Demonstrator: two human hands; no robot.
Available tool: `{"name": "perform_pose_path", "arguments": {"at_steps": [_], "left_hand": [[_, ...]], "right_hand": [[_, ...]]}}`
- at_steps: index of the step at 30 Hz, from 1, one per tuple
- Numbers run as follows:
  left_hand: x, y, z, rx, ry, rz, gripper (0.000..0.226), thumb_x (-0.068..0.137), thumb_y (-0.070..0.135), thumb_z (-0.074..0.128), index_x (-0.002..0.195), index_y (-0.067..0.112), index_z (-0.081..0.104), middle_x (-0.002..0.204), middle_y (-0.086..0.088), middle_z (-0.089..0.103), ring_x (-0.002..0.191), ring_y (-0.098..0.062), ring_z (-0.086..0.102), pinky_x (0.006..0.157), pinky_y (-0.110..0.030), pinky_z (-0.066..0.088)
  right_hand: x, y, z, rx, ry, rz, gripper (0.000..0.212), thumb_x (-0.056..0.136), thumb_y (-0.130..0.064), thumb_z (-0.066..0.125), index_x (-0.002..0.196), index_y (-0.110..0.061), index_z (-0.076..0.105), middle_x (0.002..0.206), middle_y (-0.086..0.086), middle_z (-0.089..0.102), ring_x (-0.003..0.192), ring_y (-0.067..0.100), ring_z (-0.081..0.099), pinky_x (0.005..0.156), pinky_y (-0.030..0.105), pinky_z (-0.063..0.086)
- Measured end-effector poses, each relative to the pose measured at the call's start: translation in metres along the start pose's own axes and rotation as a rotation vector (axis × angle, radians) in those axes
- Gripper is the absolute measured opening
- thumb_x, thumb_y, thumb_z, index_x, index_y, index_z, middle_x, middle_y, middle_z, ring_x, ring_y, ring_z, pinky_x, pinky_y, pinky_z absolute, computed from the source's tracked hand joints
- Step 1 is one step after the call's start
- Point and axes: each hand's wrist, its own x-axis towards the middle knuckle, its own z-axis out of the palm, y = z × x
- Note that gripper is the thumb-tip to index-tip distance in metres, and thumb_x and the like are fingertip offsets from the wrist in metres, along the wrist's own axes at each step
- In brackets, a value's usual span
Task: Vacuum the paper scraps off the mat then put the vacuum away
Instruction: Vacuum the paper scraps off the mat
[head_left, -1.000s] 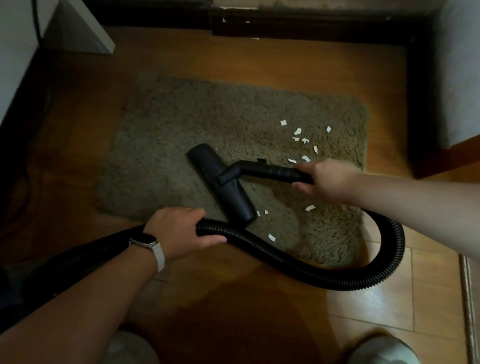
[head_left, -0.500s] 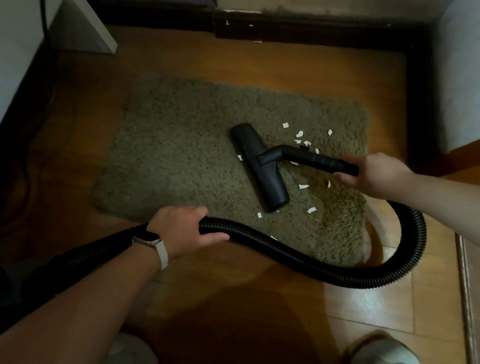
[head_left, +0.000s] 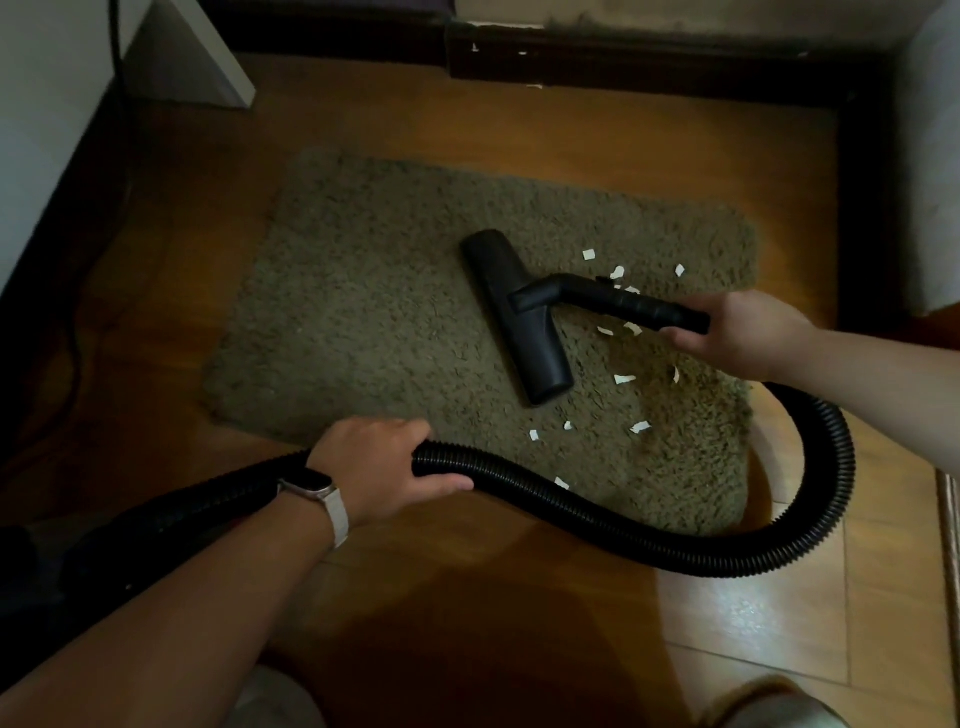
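Observation:
A shaggy olive mat (head_left: 374, 312) lies on the wooden floor. Several white paper scraps (head_left: 623, 379) dot its right half. The black vacuum nozzle (head_left: 519, 319) rests flat on the mat, just left of the scraps. My right hand (head_left: 743, 327) grips the black wand (head_left: 618, 301) behind the nozzle. My left hand (head_left: 379, 470) grips the black ribbed hose (head_left: 649, 535), which loops from the wand around the mat's right corner and back to my lower left.
Wooden floor (head_left: 467, 597) surrounds the mat. A white cabinet (head_left: 57, 119) stands at the far left with a dark cable beside it. A dark skirting board (head_left: 623, 57) runs along the back, and a pale wall or furniture face (head_left: 930, 156) stands at the right.
My right hand has swept the nozzle from the mat's middle to the right, in among the scraps. The hose loop swung out to the right. My left hand stayed in place.

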Motion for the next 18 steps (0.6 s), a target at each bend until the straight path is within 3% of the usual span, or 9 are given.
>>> {"name": "perform_pose_path", "arguments": {"at_steps": [6,9,11,15,18], "left_hand": [[-0.003,0.0,0.003,-0.01,-0.006,0.02,0.097,0.056,0.097,-0.006,0.09,0.03,0.055,0.076,0.012,0.059,0.067,-0.009,0.058,0.061,-0.028,0.049],[-0.003,-0.001,0.006,0.009,-0.014,0.025,0.092,0.058,0.097,-0.002,0.088,0.03,0.054,0.076,0.012,0.059,0.067,-0.008,0.057,0.063,-0.029,0.05],[-0.002,-0.001,0.006,0.015,-0.02,0.018,0.091,0.058,0.097,0.0,0.088,0.03,0.054,0.076,0.012,0.059,0.068,-0.008,0.057,0.064,-0.029,0.05],[0.001,-0.002,0.004,-0.001,-0.009,0.017,0.09,0.059,0.096,0.001,0.089,0.031,0.054,0.075,0.012,0.058,0.066,-0.008,0.057,0.062,-0.028,0.05],[0.002,-0.002,0.004,-0.003,-0.002,0.021,0.089,0.059,0.096,0.001,0.09,0.032,0.054,0.076,0.012,0.058,0.067,-0.008,0.057,0.061,-0.027,0.048]], "right_hand": [[0.016,-0.031,0.007,-0.041,-0.033,-0.062,0.04,0.093,-0.057,0.051,0.128,-0.038,0.054,0.073,-0.008,0.061,0.065,0.014,0.061,0.056,0.029,0.052],[0.02,-0.047,0.01,-0.089,-0.046,-0.095,0.039,0.094,-0.058,0.048,0.125,-0.036,0.055,0.074,-0.007,0.058,0.07,0.019,0.058,0.055,0.027,0.044],[0.021,-0.05,0.009,-0.097,-0.048,-0.104,0.039,0.093,-0.059,0.047,0.121,-0.033,0.056,0.075,-0.005,0.059,0.068,0.018,0.057,0.053,0.027,0.041],[0.017,-0.034,0.001,-0.032,-0.061,-0.119,0.039,0.092,-0.057,0.054,0.124,-0.035,0.059,0.07,-0.006,0.062,0.06,0.012,0.06,0.056,0.031,0.052],[0.001,-0.01,-0.004,0.002,-0.091,-0.142,0.041,0.092,-0.05,0.058,0.13,-0.035,0.056,0.066,-0.007,0.064,0.053,0.008,0.062,0.046,0.026,0.046]]}}
